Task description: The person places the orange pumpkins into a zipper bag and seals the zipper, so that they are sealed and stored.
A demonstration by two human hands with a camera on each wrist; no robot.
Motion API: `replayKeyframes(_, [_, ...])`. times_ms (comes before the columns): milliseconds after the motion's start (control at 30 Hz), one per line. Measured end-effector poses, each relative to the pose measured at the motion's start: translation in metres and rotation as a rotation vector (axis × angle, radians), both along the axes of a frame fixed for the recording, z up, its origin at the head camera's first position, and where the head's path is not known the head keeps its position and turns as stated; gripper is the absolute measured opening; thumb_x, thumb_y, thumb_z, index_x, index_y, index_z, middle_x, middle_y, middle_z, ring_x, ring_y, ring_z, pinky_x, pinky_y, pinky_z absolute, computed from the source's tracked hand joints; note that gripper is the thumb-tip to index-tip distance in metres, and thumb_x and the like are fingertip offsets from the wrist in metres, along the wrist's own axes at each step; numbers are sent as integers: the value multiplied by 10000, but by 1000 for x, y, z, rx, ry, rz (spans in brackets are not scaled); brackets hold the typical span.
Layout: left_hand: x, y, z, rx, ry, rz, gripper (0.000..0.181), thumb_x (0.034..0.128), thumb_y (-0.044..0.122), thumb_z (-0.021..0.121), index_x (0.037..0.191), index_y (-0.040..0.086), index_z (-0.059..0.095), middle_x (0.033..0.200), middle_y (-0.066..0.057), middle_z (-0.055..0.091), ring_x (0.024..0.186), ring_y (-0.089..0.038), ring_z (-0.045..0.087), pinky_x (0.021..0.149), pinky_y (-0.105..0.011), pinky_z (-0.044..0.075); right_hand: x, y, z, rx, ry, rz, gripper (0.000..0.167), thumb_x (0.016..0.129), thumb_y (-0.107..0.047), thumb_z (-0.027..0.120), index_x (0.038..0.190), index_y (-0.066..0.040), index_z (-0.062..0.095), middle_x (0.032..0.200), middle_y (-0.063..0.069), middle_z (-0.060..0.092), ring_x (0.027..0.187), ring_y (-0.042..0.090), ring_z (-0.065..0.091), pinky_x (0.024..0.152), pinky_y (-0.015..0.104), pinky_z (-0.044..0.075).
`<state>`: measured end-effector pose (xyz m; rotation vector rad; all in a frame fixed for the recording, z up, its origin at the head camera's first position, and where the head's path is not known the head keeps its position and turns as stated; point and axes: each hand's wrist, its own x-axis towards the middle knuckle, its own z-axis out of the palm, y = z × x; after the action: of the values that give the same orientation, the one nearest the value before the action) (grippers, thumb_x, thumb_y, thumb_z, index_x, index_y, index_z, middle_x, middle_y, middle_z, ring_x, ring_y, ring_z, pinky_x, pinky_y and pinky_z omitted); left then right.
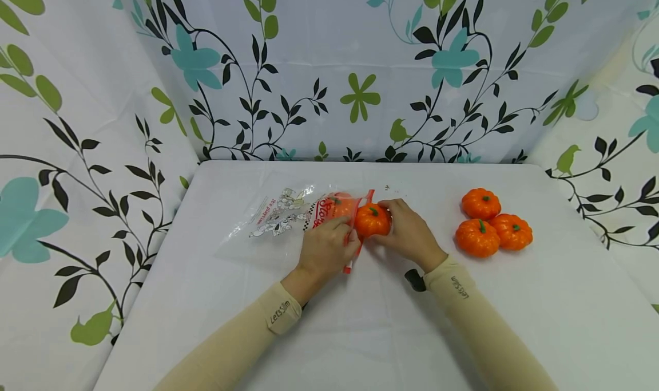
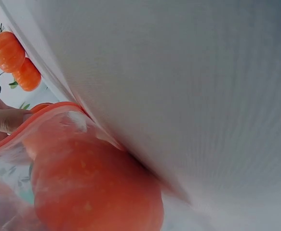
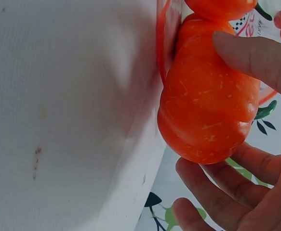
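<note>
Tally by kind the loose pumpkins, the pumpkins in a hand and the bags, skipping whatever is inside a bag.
Loose orange pumpkins, grouped at the right: 3
Orange pumpkin held in the right hand, at the bag's mouth: 1
Clear plastic bag with red print, held by the left hand: 1
Total: 5

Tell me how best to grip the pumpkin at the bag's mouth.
The pumpkin is probably best gripped by its rounded right side, from the right, where the right hand is: that side bulges clear of the bag.
</note>
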<state>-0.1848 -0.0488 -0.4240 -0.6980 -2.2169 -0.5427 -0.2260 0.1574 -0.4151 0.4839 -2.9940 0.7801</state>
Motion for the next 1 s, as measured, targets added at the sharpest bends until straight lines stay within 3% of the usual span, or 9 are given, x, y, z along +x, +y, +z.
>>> replayKeyframes(633, [2,1,2,-40,38,-10,75,780,75,749,738,20,721,968,-121,765,805,-224,753,621,-308,600,-6,-21,-6,67,73,-8,777,777,-360,870,1394,-6,558,1350,193,561,1145,373,612,1001,526,493])
replayKeyframes(1000, [2,3,1,-41,38,-14,65,789,69,740,748,21,724,964,-120,765,813,-223,752,640,-311,602,-9,-30,-8,-49,26,-15,792,791,-146,839,1465,29,462,1448,220,468,1288,380,513,1100,499,405])
